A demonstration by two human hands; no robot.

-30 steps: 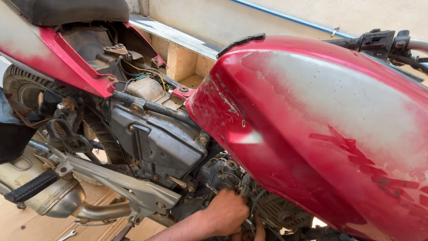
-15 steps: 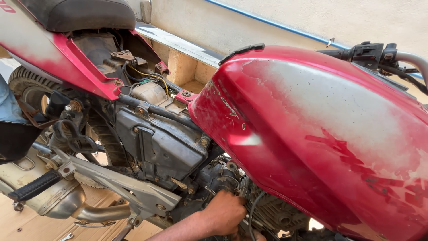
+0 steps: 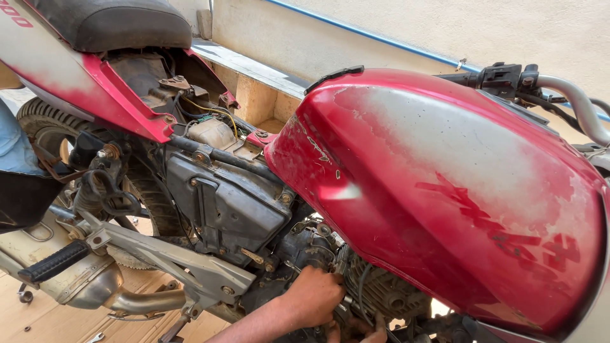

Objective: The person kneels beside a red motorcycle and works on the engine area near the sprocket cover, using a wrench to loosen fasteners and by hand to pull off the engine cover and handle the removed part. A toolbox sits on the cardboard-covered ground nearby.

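Note:
A worn red motorcycle fills the view, its big red fuel tank [image 3: 445, 190] at the right. Under the tank sits the dirty finned engine [image 3: 381, 292]. My left hand [image 3: 314, 295] reaches in from the bottom edge and is curled tight against the engine's left side, its fingers closed around a small metal piece [image 3: 346, 298] there. Just below, fingertips of my right hand [image 3: 365, 331] show at the bottom edge, touching the engine's underside; the rest of that hand is out of frame.
Black air box [image 3: 229, 203] and grey frame bracket [image 3: 171, 260] lie left of my hand. A footpeg [image 3: 54, 262], the exhaust pipe [image 3: 121, 295] and the rear tyre [image 3: 38, 121] are further left. Black seat [image 3: 108, 22] top left, handlebar [image 3: 559, 89] top right, wall behind.
The view has shifted slightly down and left. My left hand stays pressed at the same spot on the engine, and fingertips now show below it.

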